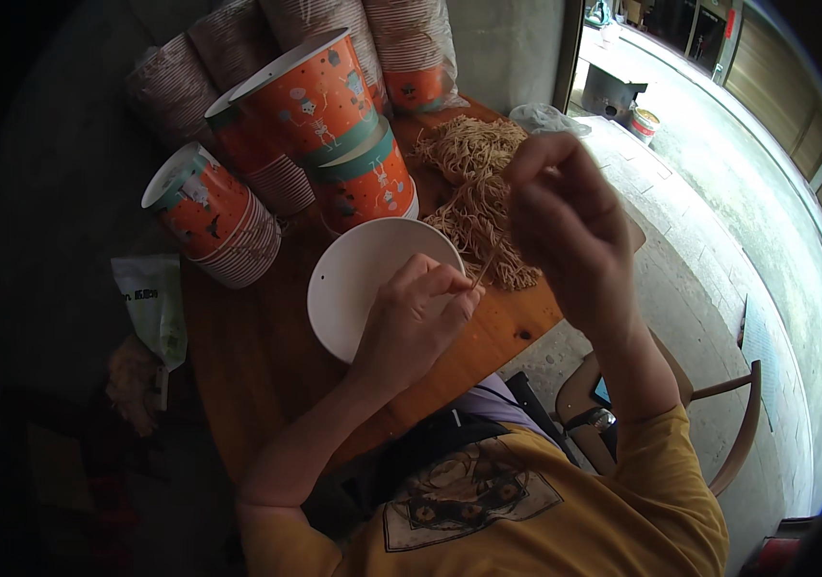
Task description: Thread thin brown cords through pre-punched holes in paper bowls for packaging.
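Note:
My left hand point(416, 313) is closed in a pinch over the near right rim of a white paper bucket point(343, 279). Between its fingertips is a thin tan cord point(483, 272). The bucket's mouth faces me, and a small hole shows in its wall. My right hand point(574, 236) is raised to the right of the bucket with its fingers curled, somewhat blurred; whatever it grips is hidden. Just behind and left of that hand, a heap of tan cords point(473, 159) lies loose on the wooden table point(266, 346).
Orange patterned paper buckets point(319, 101) stand stacked beyond the white one, with another nested stack point(209, 212) at the left. Bagged stacks point(310, 19) line the wall. A white and green packet point(153, 298) hangs by the table's left edge. A chair point(743, 423) stands at right.

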`<state>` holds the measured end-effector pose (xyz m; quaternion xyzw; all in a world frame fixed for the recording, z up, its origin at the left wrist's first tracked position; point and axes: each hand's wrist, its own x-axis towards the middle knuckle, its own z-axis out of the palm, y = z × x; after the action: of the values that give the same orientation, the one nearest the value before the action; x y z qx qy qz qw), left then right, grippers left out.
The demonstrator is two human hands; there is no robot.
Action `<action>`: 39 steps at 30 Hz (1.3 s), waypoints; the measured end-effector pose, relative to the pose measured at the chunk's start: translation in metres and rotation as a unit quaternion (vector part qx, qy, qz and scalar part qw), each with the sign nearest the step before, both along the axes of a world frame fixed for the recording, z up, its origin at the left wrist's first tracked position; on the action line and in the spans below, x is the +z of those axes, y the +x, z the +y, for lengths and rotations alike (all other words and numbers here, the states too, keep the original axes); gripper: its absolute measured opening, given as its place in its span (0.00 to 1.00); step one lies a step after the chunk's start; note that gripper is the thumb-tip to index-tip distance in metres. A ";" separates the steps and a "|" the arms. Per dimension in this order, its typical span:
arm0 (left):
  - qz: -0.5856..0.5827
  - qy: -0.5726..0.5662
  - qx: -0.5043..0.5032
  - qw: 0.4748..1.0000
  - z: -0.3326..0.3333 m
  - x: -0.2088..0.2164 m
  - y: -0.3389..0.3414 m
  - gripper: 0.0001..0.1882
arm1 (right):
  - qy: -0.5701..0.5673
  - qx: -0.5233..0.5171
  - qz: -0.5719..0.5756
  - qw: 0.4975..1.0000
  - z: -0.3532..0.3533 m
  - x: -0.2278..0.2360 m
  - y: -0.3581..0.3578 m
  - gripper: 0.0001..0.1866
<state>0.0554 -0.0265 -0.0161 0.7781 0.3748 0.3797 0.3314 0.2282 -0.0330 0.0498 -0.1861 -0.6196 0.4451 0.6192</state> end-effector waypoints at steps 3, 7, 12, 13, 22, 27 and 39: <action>0.141 0.102 0.057 0.983 -0.012 0.001 0.000 0.06 | 0.008 -0.014 0.058 0.998 -0.001 0.006 0.004 0.06; 0.166 0.190 0.088 0.964 -0.021 -0.003 0.000 0.08 | -0.012 -0.013 0.088 0.996 -0.005 0.003 0.004 0.06; 0.147 0.150 0.084 0.974 -0.032 -0.005 0.003 0.06 | -0.026 0.013 0.057 0.998 -0.017 0.005 -0.003 0.07; 0.161 0.153 0.085 0.971 -0.033 -0.006 0.003 0.05 | -0.027 0.014 0.057 0.998 -0.019 0.005 -0.004 0.07; 0.191 0.253 0.144 0.937 -0.041 -0.017 0.002 0.10 | -0.008 0.018 0.055 0.998 -0.033 0.006 0.004 0.03; 0.188 0.272 0.157 0.931 -0.042 -0.023 0.003 0.14 | -0.029 0.016 0.064 0.997 -0.034 0.001 0.003 0.03; 0.213 0.271 0.154 0.926 -0.045 -0.024 0.006 0.11 | -0.001 0.034 0.059 0.998 -0.032 0.002 0.002 0.04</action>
<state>0.0614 -0.0718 -0.0398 0.8333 0.4351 0.3384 -0.0422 0.2304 -0.0647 0.0521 -0.1385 -0.5878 0.4768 0.6388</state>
